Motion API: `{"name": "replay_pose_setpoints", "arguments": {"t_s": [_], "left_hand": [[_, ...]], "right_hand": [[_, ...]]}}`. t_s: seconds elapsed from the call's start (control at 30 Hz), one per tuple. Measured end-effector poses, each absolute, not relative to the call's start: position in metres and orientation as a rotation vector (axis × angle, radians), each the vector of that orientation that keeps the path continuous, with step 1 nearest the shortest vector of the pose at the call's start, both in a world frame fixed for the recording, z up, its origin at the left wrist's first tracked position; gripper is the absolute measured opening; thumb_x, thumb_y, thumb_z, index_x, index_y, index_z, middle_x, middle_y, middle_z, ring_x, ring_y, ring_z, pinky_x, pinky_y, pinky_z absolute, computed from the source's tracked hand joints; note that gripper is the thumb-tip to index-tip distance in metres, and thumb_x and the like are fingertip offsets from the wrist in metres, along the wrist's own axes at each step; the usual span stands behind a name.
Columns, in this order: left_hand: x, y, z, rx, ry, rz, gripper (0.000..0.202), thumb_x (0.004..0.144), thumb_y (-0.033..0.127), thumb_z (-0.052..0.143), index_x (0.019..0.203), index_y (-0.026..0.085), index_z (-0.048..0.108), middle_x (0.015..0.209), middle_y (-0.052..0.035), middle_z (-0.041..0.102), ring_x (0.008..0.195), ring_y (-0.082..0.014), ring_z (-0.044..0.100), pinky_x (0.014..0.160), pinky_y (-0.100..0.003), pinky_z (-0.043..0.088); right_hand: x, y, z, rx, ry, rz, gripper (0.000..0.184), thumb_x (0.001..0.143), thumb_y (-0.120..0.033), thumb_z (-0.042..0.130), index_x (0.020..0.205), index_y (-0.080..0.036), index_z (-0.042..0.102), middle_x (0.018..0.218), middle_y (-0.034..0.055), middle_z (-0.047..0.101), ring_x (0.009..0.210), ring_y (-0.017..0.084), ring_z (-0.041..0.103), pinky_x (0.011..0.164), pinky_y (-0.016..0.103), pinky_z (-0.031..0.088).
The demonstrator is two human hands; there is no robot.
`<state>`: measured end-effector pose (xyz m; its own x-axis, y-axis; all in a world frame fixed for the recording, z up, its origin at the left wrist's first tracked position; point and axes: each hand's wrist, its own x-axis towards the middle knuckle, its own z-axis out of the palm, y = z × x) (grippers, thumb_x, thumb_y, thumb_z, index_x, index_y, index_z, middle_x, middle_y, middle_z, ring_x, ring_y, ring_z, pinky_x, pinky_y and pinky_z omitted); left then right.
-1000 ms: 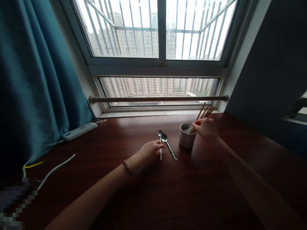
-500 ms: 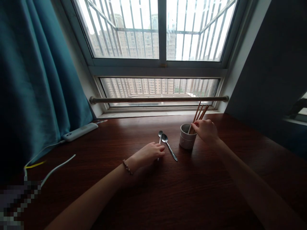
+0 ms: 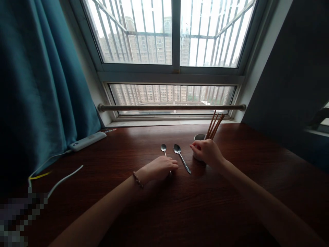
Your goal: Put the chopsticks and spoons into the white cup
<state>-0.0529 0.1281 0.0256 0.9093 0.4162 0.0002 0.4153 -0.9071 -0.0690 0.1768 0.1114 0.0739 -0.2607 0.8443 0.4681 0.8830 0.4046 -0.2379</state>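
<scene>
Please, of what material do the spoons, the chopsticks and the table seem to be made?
Spoons: probably polished metal, perhaps stainless steel; silvery with bright reflections.
Chopsticks: likely wood or bamboo; thin and brown, finish unclear.
Table: perhaps varnished wood or laminate; reddish-brown streaky grain, soft sheen near the window.

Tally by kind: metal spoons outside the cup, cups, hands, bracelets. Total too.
Metal spoons: 2
Cup: 1
Hands: 2
Bracelet: 1
Total: 6
</scene>
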Motion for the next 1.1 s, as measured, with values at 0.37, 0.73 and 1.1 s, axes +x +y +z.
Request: {"name": "replay_pose_setpoints", "arguments": {"t_s": [0.37, 0.73, 1.1], "left_hand": [[-0.065, 0.142, 0.031, -2.943, -0.84, -0.099, 0.017, 0.089, 0.022, 0.055, 0.076, 0.011, 0.059, 0.079, -0.0015, 0.06, 0.065, -0.0107, 0.055, 0.063, -0.026, 0.048], [-0.061, 0.131, 0.056, -2.789, -0.668, -0.379, 0.014, 0.089, 0.02, 0.056, 0.079, 0.021, 0.065, 0.074, 0.0007, 0.064, 0.075, -0.0156, 0.051, 0.066, -0.029, 0.035], [-0.058, 0.097, 0.098, -2.384, -0.811, -1.086, 0.044, 0.091, 0.035, 0.052, 0.128, 0.012, 0.044, 0.122, -0.0143, 0.052, 0.11, -0.0245, 0.047, 0.093, -0.039, 0.039]], "right_hand": [[0.165, 0.111, 0.06, -1.212, -2.298, 0.164, 0.021, 0.088, -0.026, 0.052, 0.078, -0.016, 0.068, 0.068, 0.0024, 0.063, 0.06, 0.012, 0.055, 0.059, 0.024, 0.036], [0.138, 0.105, 0.018, -0.966, -2.315, 0.279, 0.027, 0.092, -0.025, 0.047, 0.071, -0.012, 0.059, 0.068, 0.0043, 0.057, 0.06, 0.012, 0.052, 0.06, 0.024, 0.037], [0.181, 0.093, 0.098, -1.06, -1.753, 0.283, 0.021, 0.086, -0.031, 0.054, 0.078, -0.014, 0.064, 0.064, 0.0029, 0.059, 0.055, 0.012, 0.052, 0.052, 0.024, 0.039]]}}
